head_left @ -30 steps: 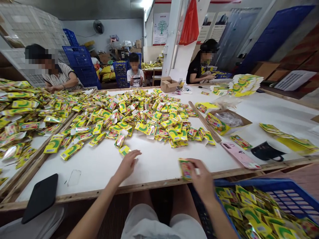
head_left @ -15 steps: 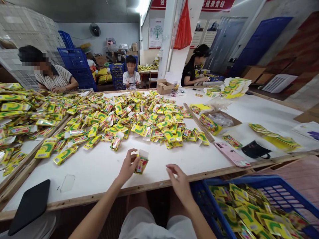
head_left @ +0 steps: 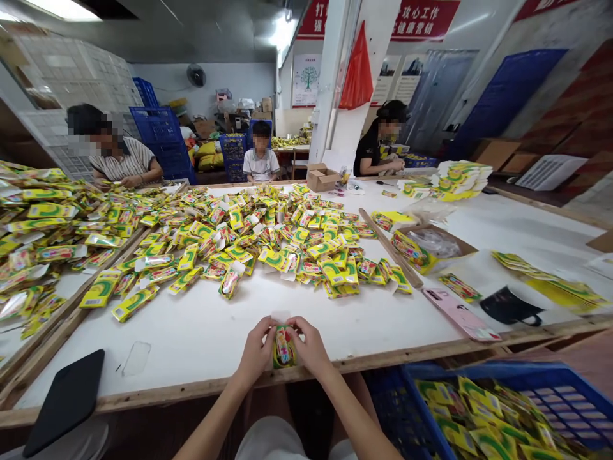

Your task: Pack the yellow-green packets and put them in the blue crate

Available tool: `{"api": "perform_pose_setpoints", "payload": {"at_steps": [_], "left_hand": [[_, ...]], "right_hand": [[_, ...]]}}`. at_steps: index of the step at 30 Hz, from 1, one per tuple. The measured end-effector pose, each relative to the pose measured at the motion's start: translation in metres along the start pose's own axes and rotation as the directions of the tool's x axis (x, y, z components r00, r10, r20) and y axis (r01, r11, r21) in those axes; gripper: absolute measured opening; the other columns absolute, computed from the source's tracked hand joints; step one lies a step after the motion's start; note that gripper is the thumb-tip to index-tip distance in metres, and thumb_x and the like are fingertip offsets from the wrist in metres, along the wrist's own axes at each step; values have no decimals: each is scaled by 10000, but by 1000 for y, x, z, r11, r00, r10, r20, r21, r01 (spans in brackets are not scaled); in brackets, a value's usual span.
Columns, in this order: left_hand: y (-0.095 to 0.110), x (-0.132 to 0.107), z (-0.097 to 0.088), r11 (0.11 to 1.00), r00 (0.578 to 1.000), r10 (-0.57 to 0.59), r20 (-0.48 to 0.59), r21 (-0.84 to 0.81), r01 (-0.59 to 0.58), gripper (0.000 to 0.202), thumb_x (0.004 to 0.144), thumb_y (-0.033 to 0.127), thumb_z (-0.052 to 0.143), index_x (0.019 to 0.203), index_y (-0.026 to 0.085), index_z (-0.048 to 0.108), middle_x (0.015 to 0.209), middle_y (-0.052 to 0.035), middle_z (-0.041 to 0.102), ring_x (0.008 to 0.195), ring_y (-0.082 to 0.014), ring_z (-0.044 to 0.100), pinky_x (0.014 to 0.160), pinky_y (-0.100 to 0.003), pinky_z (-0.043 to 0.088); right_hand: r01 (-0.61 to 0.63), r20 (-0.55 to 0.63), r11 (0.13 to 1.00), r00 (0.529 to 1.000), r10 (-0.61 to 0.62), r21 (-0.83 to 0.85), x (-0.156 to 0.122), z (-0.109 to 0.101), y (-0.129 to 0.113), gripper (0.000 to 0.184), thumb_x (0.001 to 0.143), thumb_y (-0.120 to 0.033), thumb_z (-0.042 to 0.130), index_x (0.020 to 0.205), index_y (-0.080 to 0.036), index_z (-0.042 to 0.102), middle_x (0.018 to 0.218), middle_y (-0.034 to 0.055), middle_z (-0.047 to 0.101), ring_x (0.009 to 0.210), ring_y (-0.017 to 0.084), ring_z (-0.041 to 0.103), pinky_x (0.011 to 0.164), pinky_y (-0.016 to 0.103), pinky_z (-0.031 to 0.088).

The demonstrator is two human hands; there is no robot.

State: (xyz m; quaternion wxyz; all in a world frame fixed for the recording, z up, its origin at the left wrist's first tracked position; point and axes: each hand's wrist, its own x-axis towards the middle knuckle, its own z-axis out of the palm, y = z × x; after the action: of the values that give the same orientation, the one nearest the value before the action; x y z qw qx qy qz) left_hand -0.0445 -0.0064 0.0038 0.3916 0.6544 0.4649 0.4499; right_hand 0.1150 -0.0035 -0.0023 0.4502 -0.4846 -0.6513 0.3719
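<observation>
A small yellow-green printed box (head_left: 284, 349) stands near the table's front edge, its white flap up at the top. My left hand (head_left: 259, 348) grips its left side, fingers closed around the upper edge. On the other side, my right hand (head_left: 306, 345) pinches the upper right edge. Beyond my hands lies a wide heap of similar small boxes (head_left: 287, 255), several with white flaps sticking out. One box (head_left: 232, 280) with a raised flap lies closest on the left of the heap's front.
Dark phone (head_left: 67, 399) at the front left edge; pink phone (head_left: 460, 313) and black mug (head_left: 510, 306) at right. A blue crate (head_left: 550, 377) of packets stands below the table. Wooden strips (head_left: 390, 246) divide the tabletop. Co-workers (head_left: 127, 156) sit across the table.
My right hand has come left and taken hold of the box. My left hand has brought the box closer to the table's front edge, and the box now stands more upright.
</observation>
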Motion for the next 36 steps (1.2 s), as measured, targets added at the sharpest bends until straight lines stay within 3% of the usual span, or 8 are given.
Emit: {"api": "perform_pose_setpoints", "payload": {"at_steps": [2, 6, 12, 21, 31, 36], "left_hand": [[0, 1, 3, 999, 1000, 12, -29, -41, -13, 196, 879, 315, 473, 940, 205, 622, 949, -61, 658, 920, -209, 609, 837, -339, 471], [0, -1, 8, 985, 998, -24, -58, -170, 14, 254, 894, 327, 470, 1125, 225, 498, 1001, -56, 660, 909, -186, 631, 823, -339, 492], [3, -5, 6, 992, 997, -42, -68, -123, 34, 203, 853, 344, 539, 922, 179, 635, 942, -76, 689, 917, -214, 636, 841, -339, 486], [7, -1, 8, 976, 978, -154, -143, -178, 128, 179, 817, 339, 585, 847, 167, 622, 776, -25, 655, 731, -162, 600, 687, -264, 468], [2, -1, 17, 910, 966, -229, -121, -379, 168, 180, 808, 351, 587, 814, 171, 598, 719, 4, 608, 666, -135, 565, 637, -234, 451], [0, -8, 13, 951, 972, -188, -140, -272, 145, 206, 825, 352, 579, 879, 164, 647, 822, -41, 666, 761, -165, 595, 708, -262, 464]], "right_hand": [[28, -10, 999, 1000, -28, -26, 3, 1, -2, 119, 832, -253, 507, 843, -218, 620, 844, 33, 660, 812, 196, 622, 733, 308, 509], [29, -96, 999, 995, -25, 43, 2, 0, -5, 184, 835, -223, 502, 1002, -229, 580, 916, 32, 662, 849, 192, 631, 766, 317, 515], [59, -28, 998, 998, -59, -11, -4, -1, -14, 127, 854, -281, 532, 888, -221, 639, 924, 42, 664, 853, 193, 612, 765, 310, 497], [-6, -87, 994, 996, -3, -106, 6, 3, -20, 117, 825, -304, 547, 807, -212, 615, 765, 20, 655, 693, 172, 583, 665, 285, 469], [-66, -32, 998, 997, 67, 12, 8, 1, -24, 195, 833, -375, 539, 766, -198, 588, 697, 5, 616, 643, 159, 560, 629, 266, 462], [-80, -20, 992, 996, 82, 102, 3, 1, -21, 238, 847, -419, 530, 825, -193, 601, 779, 25, 644, 737, 179, 604, 692, 278, 474]]}}
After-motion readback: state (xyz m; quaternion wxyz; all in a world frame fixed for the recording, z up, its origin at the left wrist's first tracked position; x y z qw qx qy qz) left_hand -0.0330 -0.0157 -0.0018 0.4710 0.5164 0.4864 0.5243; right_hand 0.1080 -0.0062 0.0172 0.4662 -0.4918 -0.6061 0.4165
